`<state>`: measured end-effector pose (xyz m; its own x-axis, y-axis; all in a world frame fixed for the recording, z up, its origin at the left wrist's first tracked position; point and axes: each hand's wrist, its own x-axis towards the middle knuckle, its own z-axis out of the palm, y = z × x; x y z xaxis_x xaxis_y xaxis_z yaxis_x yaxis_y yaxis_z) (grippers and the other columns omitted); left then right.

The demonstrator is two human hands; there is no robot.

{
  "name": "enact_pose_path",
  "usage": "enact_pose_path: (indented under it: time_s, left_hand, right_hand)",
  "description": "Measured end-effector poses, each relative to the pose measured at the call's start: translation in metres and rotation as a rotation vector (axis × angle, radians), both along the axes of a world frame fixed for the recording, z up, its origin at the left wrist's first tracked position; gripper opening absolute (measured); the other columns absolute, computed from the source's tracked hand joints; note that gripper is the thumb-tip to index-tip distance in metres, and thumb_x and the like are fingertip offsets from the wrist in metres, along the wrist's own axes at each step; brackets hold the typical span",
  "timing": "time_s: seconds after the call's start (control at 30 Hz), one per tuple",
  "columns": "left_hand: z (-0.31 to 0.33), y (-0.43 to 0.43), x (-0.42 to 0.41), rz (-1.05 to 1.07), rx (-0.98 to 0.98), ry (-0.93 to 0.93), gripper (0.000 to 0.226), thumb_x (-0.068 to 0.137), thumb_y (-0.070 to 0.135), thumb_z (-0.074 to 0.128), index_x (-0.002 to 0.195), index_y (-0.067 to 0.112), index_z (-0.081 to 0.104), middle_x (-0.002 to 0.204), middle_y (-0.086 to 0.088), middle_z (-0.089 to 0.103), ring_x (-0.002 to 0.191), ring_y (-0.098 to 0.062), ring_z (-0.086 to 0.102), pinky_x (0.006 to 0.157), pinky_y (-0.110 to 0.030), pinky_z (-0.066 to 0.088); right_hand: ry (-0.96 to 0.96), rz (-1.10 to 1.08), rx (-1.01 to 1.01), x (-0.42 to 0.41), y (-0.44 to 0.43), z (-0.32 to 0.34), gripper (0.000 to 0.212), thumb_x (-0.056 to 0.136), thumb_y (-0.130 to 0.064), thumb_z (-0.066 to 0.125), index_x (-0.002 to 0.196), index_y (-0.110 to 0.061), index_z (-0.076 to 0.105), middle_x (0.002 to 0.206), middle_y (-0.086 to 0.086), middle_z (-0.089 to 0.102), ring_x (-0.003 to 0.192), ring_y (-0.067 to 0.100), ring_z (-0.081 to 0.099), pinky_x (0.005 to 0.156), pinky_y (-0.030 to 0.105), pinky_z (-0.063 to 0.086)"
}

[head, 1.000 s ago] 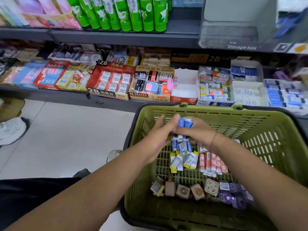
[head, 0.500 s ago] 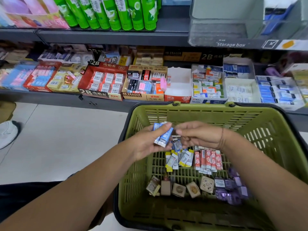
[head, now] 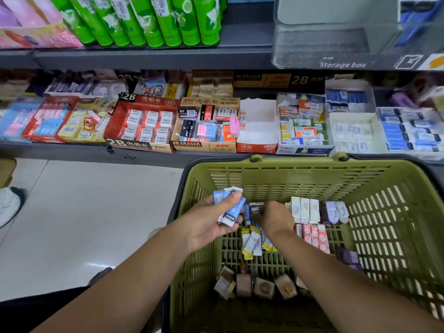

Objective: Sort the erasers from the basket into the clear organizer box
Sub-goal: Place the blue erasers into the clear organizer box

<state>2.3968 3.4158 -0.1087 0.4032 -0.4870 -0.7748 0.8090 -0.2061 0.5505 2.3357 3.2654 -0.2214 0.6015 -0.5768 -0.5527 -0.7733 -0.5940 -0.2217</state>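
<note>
A green plastic basket (head: 288,164) stands in front of me with sorted rows of erasers on its bottom. My left hand (head: 211,222) is raised at the basket's left wall, shut on a bundle of blue-and-white erasers (head: 230,207). My right hand (head: 271,217) reaches down among more blue erasers (head: 247,215) on the basket floor; its fingers are curled and mostly hidden. Yellow erasers (head: 249,243), red ones (head: 312,236), white ones (head: 305,210), purple ones (head: 335,212) and brown ones (head: 264,287) lie in groups. The clear organizer box (head: 336,32) sits on the upper shelf, top right.
A shelf behind the basket carries open cartons of erasers, such as a red 2B carton (head: 141,123) and a 4B carton (head: 206,126). Green tubes (head: 153,18) stand on the upper shelf. White tiled floor (head: 72,212) lies to the left, with a shoe (head: 9,205).
My left hand has taken over the bundle of blue erasers and moved left with it. My right hand has let go and dropped down into the basket.
</note>
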Motion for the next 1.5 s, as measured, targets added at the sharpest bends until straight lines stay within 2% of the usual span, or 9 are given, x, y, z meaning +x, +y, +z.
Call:
enact_pose_path:
  time_s: [0.23,0.37,0.47,0.6,0.73,0.97,1.1,1.23,1.5]
  left_hand:
    - [0.013,-0.010,-0.003,0.046,-0.083,0.035,0.047,0.064,0.017,0.076,0.108,0.003,0.064,0.086,-0.013,0.071,0.070,-0.021,0.069,0.059,-0.026,0.056]
    - [0.040,-0.027,0.002,-0.028,-0.176,-0.003,0.034,0.069,0.016,0.072,0.101,0.003,0.067,0.094,-0.016,0.072,0.073,-0.021,0.070,0.059,-0.025,0.056]
    - [0.080,-0.055,0.004,-0.109,-0.285,-0.068,0.033,0.070,0.017,0.071,0.100,0.003,0.068,0.097,-0.017,0.072,0.072,-0.019,0.070,0.058,-0.022,0.056]
    - [0.148,-0.103,0.002,-0.101,-0.397,-0.204,0.034,0.065,0.016,0.072,0.096,0.003,0.067,0.082,-0.012,0.072,0.065,-0.017,0.069,0.054,-0.022,0.055]
    - [0.199,-0.129,-0.007,-0.081,-0.472,-0.287,0.028,0.063,0.020,0.071,0.088,0.007,0.068,0.072,-0.007,0.070,0.056,-0.014,0.066,0.049,-0.019,0.053]
    - [0.218,-0.146,-0.011,0.058,-0.526,-0.201,0.036,0.066,0.018,0.069,0.098,0.001,0.064,0.073,-0.012,0.066,0.054,-0.016,0.061,0.046,-0.019,0.051]
    - [0.219,-0.151,0.000,0.123,-0.516,-0.170,0.039,0.063,0.010,0.069,0.098,-0.005,0.063,0.071,-0.017,0.067,0.054,-0.018,0.064,0.047,-0.022,0.053]
    - [0.215,-0.148,0.010,0.159,-0.531,-0.128,0.049,0.058,0.003,0.071,0.104,-0.010,0.061,0.077,-0.022,0.068,0.061,-0.024,0.068,0.051,-0.026,0.055]
    - [0.214,-0.144,0.019,0.149,-0.512,-0.138,0.053,0.054,0.004,0.072,0.104,-0.010,0.060,0.077,-0.024,0.069,0.061,-0.024,0.069,0.049,-0.027,0.055]
  right_hand:
    - [-0.007,0.088,-0.022,0.003,-0.001,0.011,0.029,0.080,-0.042,0.065,0.088,-0.014,0.068,0.096,0.004,0.069,0.090,0.025,0.067,0.064,0.024,0.042]
    - [-0.140,0.247,0.253,-0.006,-0.011,0.056,0.020,0.078,-0.034,0.061,0.077,-0.014,0.064,0.080,0.007,0.068,0.080,0.025,0.065,0.064,0.027,0.051]
    - [-0.232,0.347,0.394,-0.016,-0.035,0.122,0.022,0.078,-0.028,0.066,0.067,-0.027,0.046,0.063,-0.009,0.052,0.064,0.013,0.056,0.049,0.015,0.039]
    - [-0.355,0.405,0.444,-0.032,-0.087,0.224,0.019,0.085,-0.024,0.067,0.082,-0.033,0.051,0.058,-0.007,0.052,0.046,0.008,0.052,0.047,0.019,0.044]
    - [-0.682,0.210,0.534,-0.053,-0.144,0.309,0.011,0.090,-0.007,0.060,0.097,-0.015,0.061,0.047,-0.004,0.058,0.041,0.006,0.056,0.043,0.017,0.046]
    - [-1.097,0.090,0.050,-0.034,-0.214,0.362,0.026,0.087,0.001,0.062,0.082,-0.021,0.050,0.067,0.002,0.058,0.051,0.003,0.057,0.058,0.017,0.050]
    - [-1.030,0.098,-0.228,-0.002,-0.220,0.353,0.018,0.081,-0.006,0.069,0.080,-0.019,0.057,0.068,0.000,0.059,0.059,0.016,0.060,0.067,0.030,0.053]
    - [-0.786,0.129,-0.530,0.017,-0.222,0.340,0.019,0.084,-0.023,0.066,0.103,-0.019,0.064,0.087,0.004,0.065,0.082,0.022,0.058,0.071,0.025,0.042]
    - [-0.581,0.224,-0.535,0.027,-0.221,0.330,0.032,0.081,-0.033,0.072,0.106,-0.014,0.063,0.094,0.004,0.064,0.091,0.020,0.059,0.079,0.027,0.046]
